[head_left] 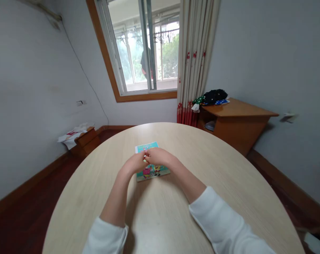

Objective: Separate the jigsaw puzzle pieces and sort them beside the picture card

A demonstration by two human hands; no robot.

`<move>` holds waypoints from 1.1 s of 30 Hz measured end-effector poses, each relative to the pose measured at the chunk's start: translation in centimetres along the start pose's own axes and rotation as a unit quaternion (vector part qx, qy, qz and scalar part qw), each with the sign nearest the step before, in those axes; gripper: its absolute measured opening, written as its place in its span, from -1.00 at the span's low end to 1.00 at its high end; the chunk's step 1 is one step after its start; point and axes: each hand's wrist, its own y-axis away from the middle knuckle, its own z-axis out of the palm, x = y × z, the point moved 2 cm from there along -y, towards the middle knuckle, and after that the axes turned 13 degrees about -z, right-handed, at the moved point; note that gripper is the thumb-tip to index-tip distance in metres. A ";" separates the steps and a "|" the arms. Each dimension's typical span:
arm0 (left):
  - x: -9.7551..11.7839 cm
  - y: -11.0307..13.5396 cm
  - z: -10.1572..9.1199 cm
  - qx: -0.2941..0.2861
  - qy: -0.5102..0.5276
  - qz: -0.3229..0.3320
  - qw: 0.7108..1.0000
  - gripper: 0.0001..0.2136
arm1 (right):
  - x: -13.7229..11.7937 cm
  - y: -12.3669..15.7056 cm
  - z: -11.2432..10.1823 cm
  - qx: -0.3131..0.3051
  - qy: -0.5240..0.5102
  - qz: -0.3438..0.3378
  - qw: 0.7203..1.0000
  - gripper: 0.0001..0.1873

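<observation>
A small flat teal picture board [151, 160] with cartoon figures lies on the round light-wood table [229, 183], a little beyond its middle. Both hands rest on top of it and meet over its centre. My left hand [135, 164] is curled, with its fingertips pinched together against the right hand's. My right hand [160, 157] is also closed, its fingertips pressed at the same spot. A tiny piece seems pinched between them, too small to name. Most of the board is hidden under the hands. White sleeves cover both forearms.
A wooden desk [236, 116] with dark and blue cloths [213, 97] stands at the right wall. A striped curtain [195, 60] hangs beside the window [146, 46]. A low wooden box [87, 139] with papers sits at the left wall. The floor is dark red.
</observation>
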 end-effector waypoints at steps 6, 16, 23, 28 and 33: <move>-1.3 -1.2 1.4 -0.065 -0.086 0.015 0.994 -0.35 | 1.7 -0.3 1.3 -0.112 0.051 0.010 0.992 -0.49; -2.8 -2.2 2.9 -0.107 -0.136 -0.019 0.985 -0.16 | 4.1 -1.0 3.6 -0.106 0.018 0.037 0.994 0.00; -3.1 -2.7 3.1 -0.122 -0.159 -0.007 0.980 -0.08 | 4.0 -1.1 3.5 -0.161 0.052 0.042 0.985 0.03; -3.3 -3.0 3.2 -0.115 -0.155 -0.015 0.981 -0.09 | 3.8 -1.1 3.3 -0.154 0.046 0.044 0.986 0.03; -2.9 -2.5 3.0 -0.113 -0.176 -0.028 0.977 -0.07 | 3.5 -0.9 3.1 -0.156 0.050 0.046 0.985 0.04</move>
